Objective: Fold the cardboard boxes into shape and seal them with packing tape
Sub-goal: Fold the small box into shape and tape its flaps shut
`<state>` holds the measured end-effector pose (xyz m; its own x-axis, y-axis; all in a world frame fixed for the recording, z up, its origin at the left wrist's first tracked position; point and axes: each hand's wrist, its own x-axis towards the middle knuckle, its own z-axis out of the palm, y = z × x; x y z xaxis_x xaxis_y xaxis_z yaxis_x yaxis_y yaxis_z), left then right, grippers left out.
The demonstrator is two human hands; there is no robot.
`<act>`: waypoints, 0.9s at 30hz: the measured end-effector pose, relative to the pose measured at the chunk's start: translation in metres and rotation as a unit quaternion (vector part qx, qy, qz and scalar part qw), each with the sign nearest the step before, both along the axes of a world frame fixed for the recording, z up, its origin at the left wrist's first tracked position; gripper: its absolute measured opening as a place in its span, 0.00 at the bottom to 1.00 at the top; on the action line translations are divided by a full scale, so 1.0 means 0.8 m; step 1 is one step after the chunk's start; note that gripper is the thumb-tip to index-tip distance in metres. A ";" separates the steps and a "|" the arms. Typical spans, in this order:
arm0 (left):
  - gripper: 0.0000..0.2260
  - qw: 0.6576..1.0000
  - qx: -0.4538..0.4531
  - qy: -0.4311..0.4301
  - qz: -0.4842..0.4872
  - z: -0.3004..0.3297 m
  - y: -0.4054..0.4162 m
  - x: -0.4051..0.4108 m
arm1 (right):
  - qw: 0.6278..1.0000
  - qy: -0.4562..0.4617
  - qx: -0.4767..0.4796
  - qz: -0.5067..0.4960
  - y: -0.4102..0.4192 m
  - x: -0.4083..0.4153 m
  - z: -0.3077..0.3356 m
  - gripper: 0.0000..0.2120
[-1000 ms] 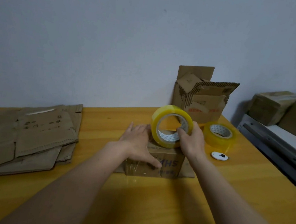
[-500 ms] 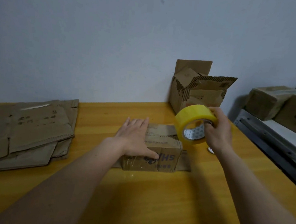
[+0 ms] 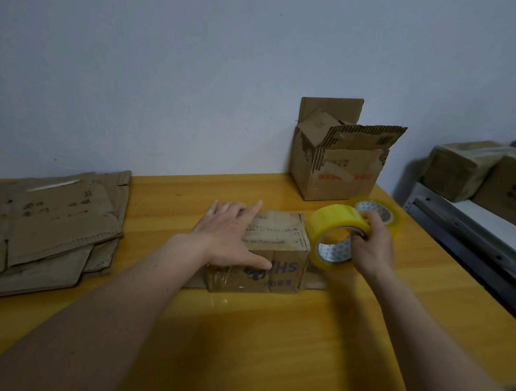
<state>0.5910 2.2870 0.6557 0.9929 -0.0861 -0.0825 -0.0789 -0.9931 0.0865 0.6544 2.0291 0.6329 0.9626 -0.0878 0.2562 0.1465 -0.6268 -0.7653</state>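
A small folded cardboard box stands in the middle of the yellow table. My left hand lies flat on its top, fingers straight, the thumb down over the front face. My right hand grips a yellow roll of packing tape just off the box's right end, fingers through the core. The roll is held on edge, low beside the box's right side.
A stack of flattened cardboard boxes lies at the left. An open carton stands against the wall at the back right, a second tape roll in front of it. More boxes sit on a metal shelf at the right.
My right hand has carried the tape roll from the box's top to the right and down beside the box's right end. My left hand stays pressed on the box.
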 end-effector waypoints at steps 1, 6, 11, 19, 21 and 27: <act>0.49 1.000 -0.006 0.002 -0.014 0.002 0.001 0.000 | 1.000 0.002 0.014 0.012 -0.001 0.000 -0.002 0.09; 0.29 0.988 0.091 -0.077 -0.098 0.014 -0.006 -0.006 | 0.993 0.054 0.048 0.094 0.002 -0.012 -0.003 0.08; 0.34 0.999 0.028 -0.033 0.007 0.012 -0.014 -0.012 | 0.937 0.184 0.099 0.280 0.026 -0.034 0.017 0.21; 0.29 0.995 -0.084 -0.025 0.054 -0.006 0.008 -0.007 | 0.863 0.296 0.269 0.308 0.057 -0.048 0.024 0.28; 0.29 0.990 -0.129 0.005 0.058 0.000 0.015 -0.003 | 0.848 0.320 0.269 0.326 0.059 -0.052 0.028 0.25; 0.30 0.994 -0.086 0.039 0.062 0.011 0.013 0.012 | 0.844 0.347 0.222 0.344 0.066 -0.062 0.042 0.29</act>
<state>0.6008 2.2975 0.6644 0.9877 0.0168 -0.1552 0.0567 -0.9649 0.2562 0.6046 2.0822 0.6665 0.7302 0.6136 -0.3004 -0.2209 -0.2039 -0.9537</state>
